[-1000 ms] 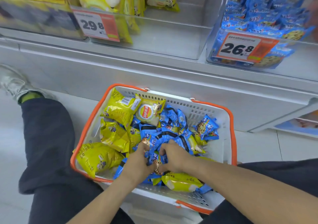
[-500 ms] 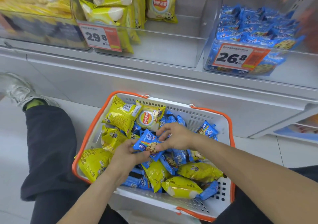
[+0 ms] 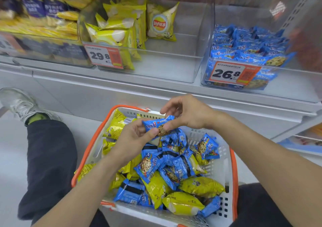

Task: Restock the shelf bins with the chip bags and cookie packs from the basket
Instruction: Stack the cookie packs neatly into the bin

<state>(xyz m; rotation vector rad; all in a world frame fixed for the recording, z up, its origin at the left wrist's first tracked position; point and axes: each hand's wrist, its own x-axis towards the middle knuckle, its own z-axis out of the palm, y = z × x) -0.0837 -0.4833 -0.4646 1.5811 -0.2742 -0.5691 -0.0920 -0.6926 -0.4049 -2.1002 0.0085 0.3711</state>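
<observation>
A white basket with an orange rim (image 3: 233, 174) sits on the floor, filled with yellow chip bags (image 3: 200, 186) and blue cookie packs (image 3: 148, 165). Above it, my left hand (image 3: 134, 137) and my right hand (image 3: 188, 113) both pinch one blue cookie pack (image 3: 157, 123), held over the basket's far edge. On the shelf, a clear bin (image 3: 156, 69) holds yellow chip bags (image 3: 161, 24) behind a 29.8 tag. To its right, a clear bin (image 3: 292, 87) holds blue cookie packs (image 3: 247, 45) behind a 26.8 tag.
A grey shelf ledge (image 3: 122, 90) runs between basket and bins. My dark trouser leg (image 3: 50, 157) and white shoe (image 3: 19, 103) stretch out left of the basket. More yellow and purple packs (image 3: 38, 17) fill the bin at far left.
Both hands rose out of the basket's pile with one blue cookie pack, lifting it up toward the shelf. The camera tilted upward, showing more of the bins.
</observation>
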